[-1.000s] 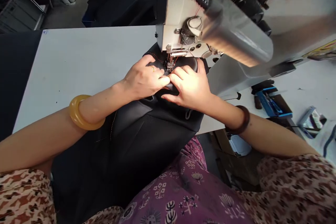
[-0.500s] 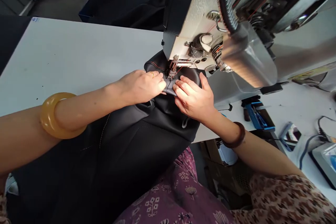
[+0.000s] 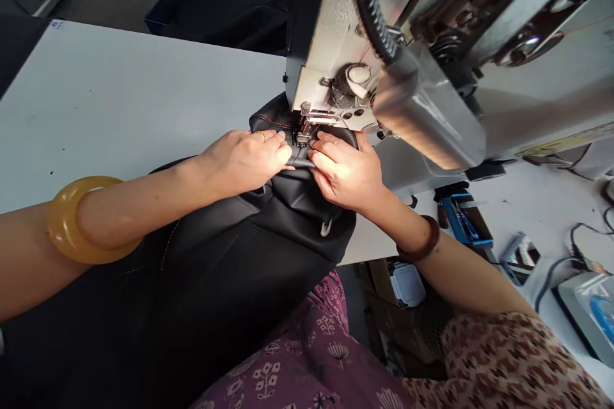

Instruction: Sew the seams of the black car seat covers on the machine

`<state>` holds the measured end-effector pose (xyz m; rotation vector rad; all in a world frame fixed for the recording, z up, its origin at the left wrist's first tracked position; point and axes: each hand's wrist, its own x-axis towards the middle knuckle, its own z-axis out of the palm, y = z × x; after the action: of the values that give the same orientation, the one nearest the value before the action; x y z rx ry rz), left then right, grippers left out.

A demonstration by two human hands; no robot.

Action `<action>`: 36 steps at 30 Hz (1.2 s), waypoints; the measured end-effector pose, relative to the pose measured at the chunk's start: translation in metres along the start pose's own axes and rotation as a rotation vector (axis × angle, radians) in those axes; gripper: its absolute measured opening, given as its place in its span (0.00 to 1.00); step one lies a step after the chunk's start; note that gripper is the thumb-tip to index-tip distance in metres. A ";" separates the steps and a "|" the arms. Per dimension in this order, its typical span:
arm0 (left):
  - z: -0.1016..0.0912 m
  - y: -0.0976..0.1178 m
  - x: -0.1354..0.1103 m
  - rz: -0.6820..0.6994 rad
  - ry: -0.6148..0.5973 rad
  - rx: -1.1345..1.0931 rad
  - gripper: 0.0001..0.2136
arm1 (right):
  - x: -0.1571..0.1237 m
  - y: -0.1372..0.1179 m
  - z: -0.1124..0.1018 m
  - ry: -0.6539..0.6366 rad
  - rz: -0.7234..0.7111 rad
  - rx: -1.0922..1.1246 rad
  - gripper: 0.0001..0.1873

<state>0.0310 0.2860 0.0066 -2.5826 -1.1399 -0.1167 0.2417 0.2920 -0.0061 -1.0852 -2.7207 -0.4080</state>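
A black leather-like cover (image 3: 249, 249) with red stitching lies across the white table (image 3: 125, 96) and down into my lap. Its front edge sits under the presser foot (image 3: 303, 134) of a sewing machine (image 3: 345, 45). My left hand (image 3: 244, 156), with a ring and a yellow bangle on the wrist, has its fingers curled and pressed on the folded seam just left of the foot. My right hand (image 3: 343, 172), a dark bangle on its wrist, pinches the same fold just right of the foot. Both sets of fingertips nearly touch.
The machine's head and a grey motor housing (image 3: 422, 115) overhang the work. To the right lie blue tools (image 3: 460, 217), a small box (image 3: 520, 255), cables and a grey device (image 3: 590, 313). A carton with a white container (image 3: 407, 284) stands below the table edge. Dark fabric is piled beyond the table.
The view has shifted a little; both hands have stayed at the presser foot, closing tighter together on the fold of the seam.
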 end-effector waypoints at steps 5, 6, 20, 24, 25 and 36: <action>-0.004 0.004 0.001 0.004 -0.171 0.073 0.21 | 0.003 0.007 0.001 -0.029 -0.004 0.035 0.15; -0.004 0.005 0.001 -0.005 -0.172 0.062 0.22 | 0.003 0.008 0.000 -0.043 -0.002 0.052 0.15; 0.016 0.005 -0.039 -0.246 0.092 -0.320 0.27 | -0.030 -0.004 -0.002 0.157 0.011 0.130 0.19; 0.038 0.005 -0.092 -0.596 -0.419 -0.471 0.44 | -0.105 -0.044 -0.014 0.144 0.161 0.377 0.13; 0.042 0.005 -0.101 -0.638 -0.581 -0.495 0.46 | -0.126 -0.056 -0.014 0.036 0.223 0.491 0.16; -0.079 0.033 -0.108 -0.517 -0.440 -0.327 0.25 | -0.129 -0.177 0.052 -0.480 0.983 2.071 0.08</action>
<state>-0.0139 0.1637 0.0514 -2.5832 -2.0921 0.1755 0.2077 0.1029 -0.1222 -1.2413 -0.9560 2.2129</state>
